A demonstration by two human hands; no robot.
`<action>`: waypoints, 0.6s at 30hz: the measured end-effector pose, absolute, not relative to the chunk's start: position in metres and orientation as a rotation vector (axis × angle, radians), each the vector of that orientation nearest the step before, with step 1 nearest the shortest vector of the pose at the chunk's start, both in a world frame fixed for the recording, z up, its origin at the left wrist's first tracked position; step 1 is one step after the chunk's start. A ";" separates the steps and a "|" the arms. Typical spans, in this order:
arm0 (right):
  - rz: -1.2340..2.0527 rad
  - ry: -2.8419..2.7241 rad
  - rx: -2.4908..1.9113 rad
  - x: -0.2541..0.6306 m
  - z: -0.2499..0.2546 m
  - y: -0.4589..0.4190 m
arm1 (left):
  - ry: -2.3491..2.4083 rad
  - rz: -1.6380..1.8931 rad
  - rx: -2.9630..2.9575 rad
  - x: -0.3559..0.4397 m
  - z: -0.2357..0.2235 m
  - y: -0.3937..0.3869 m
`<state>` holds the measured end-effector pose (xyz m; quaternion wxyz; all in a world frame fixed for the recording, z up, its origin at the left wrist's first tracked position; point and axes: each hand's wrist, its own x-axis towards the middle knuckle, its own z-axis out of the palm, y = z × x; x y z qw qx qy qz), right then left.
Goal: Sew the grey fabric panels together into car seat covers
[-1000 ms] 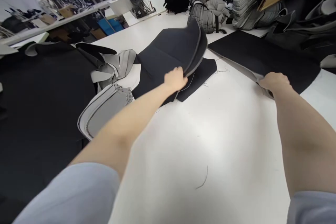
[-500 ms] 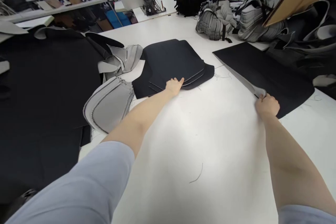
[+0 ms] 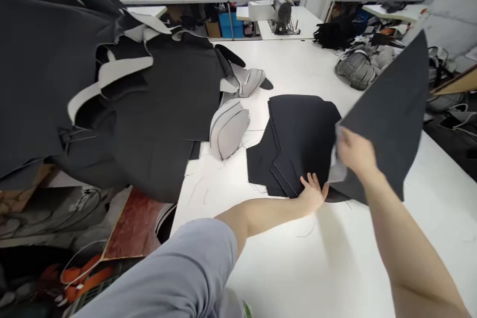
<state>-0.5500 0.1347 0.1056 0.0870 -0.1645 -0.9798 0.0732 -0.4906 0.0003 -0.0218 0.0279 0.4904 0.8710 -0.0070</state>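
Note:
My right hand [image 3: 357, 153] is closed on the near left edge of a large black fabric panel [image 3: 391, 109], which is lifted and tilted above the table. A bit of its pale grey underside curls beside my fingers. Under and to the left of it lies a stack of black fabric pieces [image 3: 301, 134], their edges slightly out of line. My left hand [image 3: 313, 193] lies with fingers spread on the near edge of that stack. The raised panel hides the stack's right side.
Grey curved padded pieces [image 3: 229, 129] lie left of the stack on the white table [image 3: 261, 238]. Large black sheets [image 3: 160, 109] cover the left side. A sewing machine [image 3: 282, 12] stands at the back. Bundled grey parts [image 3: 357, 69] and a cardboard sheet [image 3: 456, 82] are at the right.
My right hand has lifted the black panel off the table and carried it left, next to the stack. My left hand stays on the stack's near edge, its fingers now more spread. The view has turned left.

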 end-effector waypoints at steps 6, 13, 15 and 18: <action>0.312 -3.126 -0.240 -0.593 0.018 -0.001 | 2.409 0.512 1.842 -0.486 -0.055 -0.155; 0.350 -2.991 -0.112 -0.555 -0.025 -0.057 | 2.623 0.635 1.192 -0.461 -0.072 -0.309; 0.357 -2.955 -0.016 -0.526 -0.032 -0.072 | 2.632 0.623 1.169 -0.458 -0.068 -0.317; 0.371 -2.831 0.123 -0.457 -0.054 -0.101 | 2.639 0.619 1.180 -0.455 -0.062 -0.316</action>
